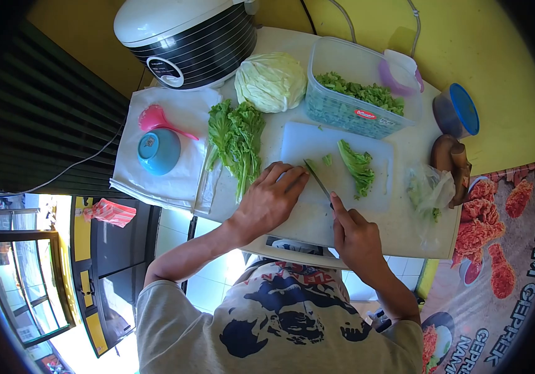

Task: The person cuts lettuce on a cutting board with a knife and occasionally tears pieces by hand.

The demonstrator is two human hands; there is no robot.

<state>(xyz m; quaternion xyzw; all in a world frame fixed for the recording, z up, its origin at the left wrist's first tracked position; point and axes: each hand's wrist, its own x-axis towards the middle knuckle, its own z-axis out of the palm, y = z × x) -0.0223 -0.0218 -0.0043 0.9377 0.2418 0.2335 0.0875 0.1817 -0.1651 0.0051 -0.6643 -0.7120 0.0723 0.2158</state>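
My right hand [356,234] grips a knife [318,178], its index finger stretched along the spine. The blade points away from me over the white cutting board [301,136]. Beside the blade tip, my left hand [273,194] rests on the board's left part, fingers bent and together; anything under them is hidden. A cut piece of leafy lettuce [357,168] lies on the board right of the knife, with a small green scrap [327,160] near the blade. Left of my left hand lies a bunch of lettuce [242,137] with long stems.
Behind the board stand a clear plastic container [354,124] of chopped greens and a cabbage [272,81]. A rice cooker [192,47] is at the back left. A blue bowl [159,151] and pink ladle [155,118] lie left. At right are a plastic bag [429,187] and a blue-lidded tub [456,111].
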